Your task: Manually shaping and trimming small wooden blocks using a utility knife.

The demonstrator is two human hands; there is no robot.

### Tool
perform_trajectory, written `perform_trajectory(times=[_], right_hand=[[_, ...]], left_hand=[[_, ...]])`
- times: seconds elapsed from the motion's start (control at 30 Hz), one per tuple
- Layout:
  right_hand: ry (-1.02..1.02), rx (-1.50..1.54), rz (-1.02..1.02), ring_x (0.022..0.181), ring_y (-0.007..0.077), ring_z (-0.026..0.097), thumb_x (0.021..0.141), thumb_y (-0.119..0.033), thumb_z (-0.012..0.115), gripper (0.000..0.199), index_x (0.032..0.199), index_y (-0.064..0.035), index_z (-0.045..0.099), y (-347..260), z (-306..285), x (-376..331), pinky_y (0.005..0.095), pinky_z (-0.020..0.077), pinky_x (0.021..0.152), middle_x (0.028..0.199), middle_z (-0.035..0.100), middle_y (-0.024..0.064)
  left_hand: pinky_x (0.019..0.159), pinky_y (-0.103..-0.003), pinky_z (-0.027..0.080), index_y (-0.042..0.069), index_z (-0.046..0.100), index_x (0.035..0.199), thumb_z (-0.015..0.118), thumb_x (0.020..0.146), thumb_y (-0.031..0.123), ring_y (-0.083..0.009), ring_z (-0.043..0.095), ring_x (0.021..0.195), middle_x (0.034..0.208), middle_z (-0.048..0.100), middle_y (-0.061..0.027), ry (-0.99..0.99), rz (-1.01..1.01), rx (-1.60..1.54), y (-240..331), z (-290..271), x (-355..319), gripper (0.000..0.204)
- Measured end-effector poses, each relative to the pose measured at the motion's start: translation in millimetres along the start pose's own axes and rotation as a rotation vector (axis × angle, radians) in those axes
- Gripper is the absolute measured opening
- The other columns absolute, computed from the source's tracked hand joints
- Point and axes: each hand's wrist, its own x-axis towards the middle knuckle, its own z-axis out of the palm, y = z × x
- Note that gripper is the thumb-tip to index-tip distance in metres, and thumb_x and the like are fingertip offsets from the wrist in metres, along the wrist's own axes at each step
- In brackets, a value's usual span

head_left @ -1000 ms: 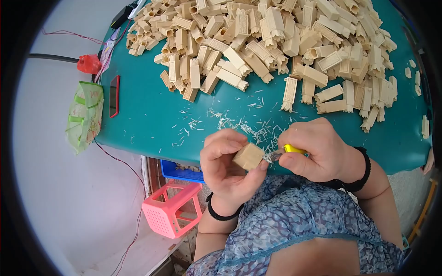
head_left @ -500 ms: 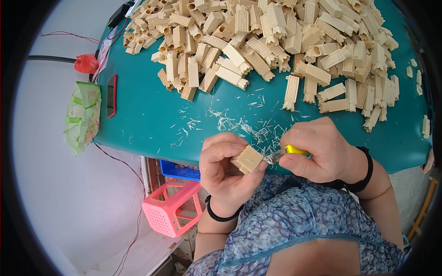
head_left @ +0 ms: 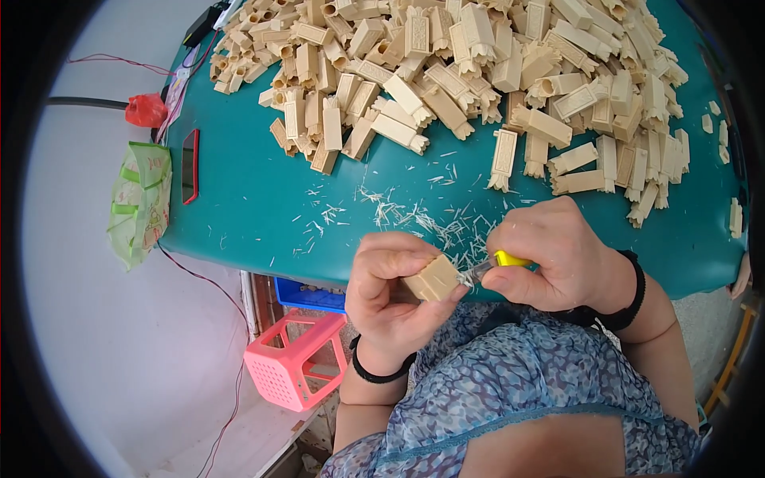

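Note:
My left hand (head_left: 396,288) grips a beige box-shaped plastic piece (head_left: 431,279) between thumb and fingers, just over the table's near edge. In my right hand (head_left: 550,253) is a utility knife (head_left: 510,260) with a yellow handle, my fingers wrapped round it. Its blade points left and meets the piece's right end, or comes very close to it; the exact contact is too small to tell. Thin pale shavings (head_left: 414,217) lie scattered on the green table (head_left: 263,171) beyond my hands.
A large heap of similar beige pieces (head_left: 446,80) covers the table's far side. At the left edge lie a red-edged phone (head_left: 190,166) and a green-white plastic bag (head_left: 140,203). Below stand a pink stool (head_left: 291,362) and a blue bin (head_left: 309,295). Another person's hand (head_left: 741,279) shows at far right.
The piece in my left hand has turned slightly and shifted a little to the right. My right hand with the knife stays nearly in place.

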Motion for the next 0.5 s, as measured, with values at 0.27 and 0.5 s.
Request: perform_trajectory(times=[0.27,0.5], right_hand=[[0.010,-0.055,-0.047,0.042,0.0219,0.048,0.076,-0.031,0.064,0.030,0.062,-0.0094,0.048,2.0,-1.2,0.9,0.0308,0.0347,0.037,0.052,0.045,0.0041],[0.006,-0.073,-0.017,0.043,0.0228,0.048,0.076,-0.030,0.064,0.030,0.062,-0.0088,0.048,3.3,-0.1,1.4,0.0313,0.0353,0.037,0.052,0.045,0.0051]], left_hand=[[0.064,-0.025,0.045,0.004,0.050,0.089,0.075,0.061,0.001,-0.0151,0.053,0.075,0.086,0.052,-0.0097,0.006,-0.061,-0.105,3.3,3.5,-2.3,0.038],[0.063,-0.025,0.044,0.004,0.051,0.088,0.074,0.063,0.001,-0.0153,0.053,0.073,0.085,0.053,-0.0091,-0.031,-0.086,-0.054,4.5,1.5,-2.2,0.035]])
